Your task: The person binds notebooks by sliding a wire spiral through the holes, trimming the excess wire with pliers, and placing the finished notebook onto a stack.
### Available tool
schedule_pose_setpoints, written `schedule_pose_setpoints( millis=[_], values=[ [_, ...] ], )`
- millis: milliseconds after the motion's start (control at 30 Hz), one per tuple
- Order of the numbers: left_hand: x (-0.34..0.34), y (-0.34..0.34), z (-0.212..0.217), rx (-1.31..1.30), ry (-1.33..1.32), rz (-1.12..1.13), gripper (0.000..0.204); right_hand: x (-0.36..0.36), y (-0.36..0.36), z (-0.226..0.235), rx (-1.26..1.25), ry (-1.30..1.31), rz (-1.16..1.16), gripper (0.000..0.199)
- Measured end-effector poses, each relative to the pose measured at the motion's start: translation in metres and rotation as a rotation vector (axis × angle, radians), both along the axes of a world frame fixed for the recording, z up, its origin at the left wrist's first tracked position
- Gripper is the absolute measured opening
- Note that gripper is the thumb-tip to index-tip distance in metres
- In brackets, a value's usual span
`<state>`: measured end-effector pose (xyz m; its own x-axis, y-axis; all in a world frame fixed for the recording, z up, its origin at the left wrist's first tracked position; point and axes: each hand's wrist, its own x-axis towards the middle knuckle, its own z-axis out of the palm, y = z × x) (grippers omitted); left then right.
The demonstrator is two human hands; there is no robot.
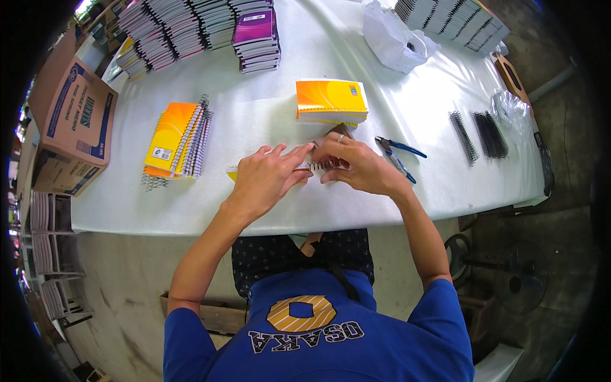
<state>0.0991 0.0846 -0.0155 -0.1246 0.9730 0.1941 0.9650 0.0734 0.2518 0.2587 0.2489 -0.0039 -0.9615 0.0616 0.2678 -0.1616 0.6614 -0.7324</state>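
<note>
Held: in my right hand (358, 163), fingers pinched on one dark wire coil (320, 165) beside one yellow notebook (231, 173), partly under my left hand (262, 177), whose grip I cannot tell, blue-handled pliers (408, 148) rightward on the white table (273, 213)

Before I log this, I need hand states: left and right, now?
Left hand: open, fingers extended over a yellow notebook.
Right hand: curled closed, holding a dark spiral coil.
</note>
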Motion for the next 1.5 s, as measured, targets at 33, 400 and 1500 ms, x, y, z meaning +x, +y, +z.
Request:
schedule_pose_setpoints(
  millis=[33,400,1500],
  values=[
    [0.000,0.000,0.000,0.002,0.001,0.003,0.059,0.000,-0.006,0.003,-0.061,-0.057,-0.076,0.016],
    [0.003,-0.001,0.006,0.018,-0.119,-0.019,0.057,0.004,-0.028,0.005,0.356,-0.142,-0.212,0.016],
    [-0.019,-0.022,0.022,-0.354,0.029,0.008,0.090,-0.019,0.035,0.006,-0.353,-0.468,0.299,0.056]
  ],
)
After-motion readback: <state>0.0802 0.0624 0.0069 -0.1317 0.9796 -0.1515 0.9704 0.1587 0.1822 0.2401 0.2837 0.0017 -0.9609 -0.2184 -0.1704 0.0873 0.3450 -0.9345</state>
